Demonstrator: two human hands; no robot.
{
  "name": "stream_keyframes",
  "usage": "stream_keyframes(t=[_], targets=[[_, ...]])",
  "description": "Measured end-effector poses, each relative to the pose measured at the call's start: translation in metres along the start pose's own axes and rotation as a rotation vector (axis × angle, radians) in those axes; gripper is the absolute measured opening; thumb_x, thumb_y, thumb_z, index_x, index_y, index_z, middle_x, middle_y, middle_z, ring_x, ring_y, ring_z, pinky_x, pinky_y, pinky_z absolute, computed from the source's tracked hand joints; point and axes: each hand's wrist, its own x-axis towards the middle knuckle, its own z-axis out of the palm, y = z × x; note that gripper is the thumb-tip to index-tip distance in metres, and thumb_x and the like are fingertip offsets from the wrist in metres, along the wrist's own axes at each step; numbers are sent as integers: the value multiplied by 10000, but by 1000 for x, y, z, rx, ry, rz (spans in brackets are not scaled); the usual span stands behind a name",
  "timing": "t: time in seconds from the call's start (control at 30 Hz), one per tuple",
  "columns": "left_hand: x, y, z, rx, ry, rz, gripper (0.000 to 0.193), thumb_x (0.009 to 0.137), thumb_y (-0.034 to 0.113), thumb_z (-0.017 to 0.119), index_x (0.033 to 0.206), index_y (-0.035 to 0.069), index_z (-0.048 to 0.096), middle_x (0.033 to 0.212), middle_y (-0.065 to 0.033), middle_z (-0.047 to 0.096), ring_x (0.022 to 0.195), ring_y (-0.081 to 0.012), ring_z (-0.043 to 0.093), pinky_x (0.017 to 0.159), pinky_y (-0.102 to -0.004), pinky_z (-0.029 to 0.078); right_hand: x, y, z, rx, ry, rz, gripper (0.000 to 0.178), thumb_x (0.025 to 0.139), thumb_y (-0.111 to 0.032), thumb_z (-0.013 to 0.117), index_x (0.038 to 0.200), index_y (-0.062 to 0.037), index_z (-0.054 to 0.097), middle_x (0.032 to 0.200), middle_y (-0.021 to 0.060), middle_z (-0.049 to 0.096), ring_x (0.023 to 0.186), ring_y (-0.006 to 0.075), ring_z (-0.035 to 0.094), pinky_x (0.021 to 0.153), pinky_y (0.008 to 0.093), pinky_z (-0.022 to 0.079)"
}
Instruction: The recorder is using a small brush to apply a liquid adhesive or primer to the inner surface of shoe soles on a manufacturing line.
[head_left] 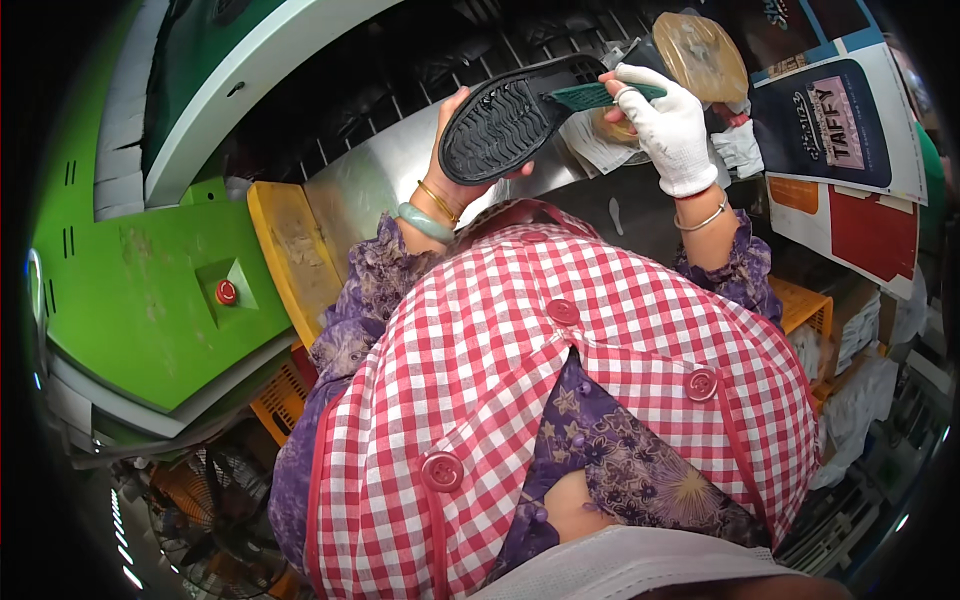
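Observation:
My bare left hand (pixel 442 142) grips a black shoe sole (pixel 500 130) by its rounded end, fingers wrapped under it. The sole is held up and tilted, its ridged tread facing me. My right hand (pixel 668 130), in a white glove with bare fingertips showing, pinches a flat, narrow green tool (pixel 592 96). The green tool's tip touches or nearly touches the middle of the sole; whether it is a brush or a scraper cannot be made out. Beyond the right hand lies a round bundle wrapped in tan tape (pixel 698 58).
A metal work surface (pixel 385 160) lies beneath the sole, beside a yellow board (pixel 292 245). At left stands a green machine (pixel 150 290) with a red button (pixel 226 291). Printed cartons (pixel 830 125) stack up at right. A fan (pixel 215 505) is at lower left.

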Motion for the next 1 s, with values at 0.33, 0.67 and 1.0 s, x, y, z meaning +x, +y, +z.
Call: stream_keyframes(t=[0.33,0.67,1.0], targets=[[10,6,11,-13,209,14,603,844,606,308,1061,119,588,927,-76,632,802,-243,602,625,-374,485,-36,-9,57,-95,-214,-472,162,821,24,582,972,35,640,870,135,665,724,129,645,645,223,516],[11,16,11,41,-10,-38,605,869,586,279,1089,105,573,945,-98,634,746,-288,620,622,-417,517,1,-1,22,190,-184,54,206,834,-109,621,1005,5,628,694,13,639,586,23,548,493,146,365],[3,61,84,100,-183,210,601,890,527,303,1214,51,477,1048,-143,603,824,-274,627,727,-451,530,-9,-44,-14,450,747,-453,234,928,-211,504,1060,-28,566,965,70,611,730,145,617,585,216,499]])
